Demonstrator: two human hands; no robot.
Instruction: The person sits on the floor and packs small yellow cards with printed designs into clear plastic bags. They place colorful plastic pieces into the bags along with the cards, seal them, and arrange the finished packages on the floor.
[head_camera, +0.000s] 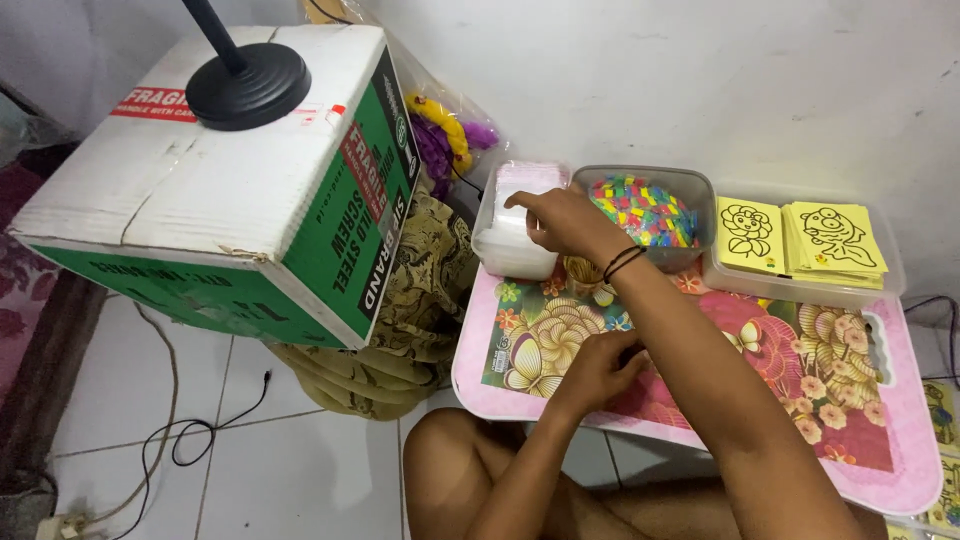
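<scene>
Hands at the flowered counter
The right hand (565, 222) is laid, fingers loosely spread, on a white tub (515, 235) at the far-left corner; the left hand (598, 368) is curled near the front edge, grip unclear

The right arm hides part of the bead tub (680, 190); the pink table (905, 440) is cut at the near right edge.
</scene>
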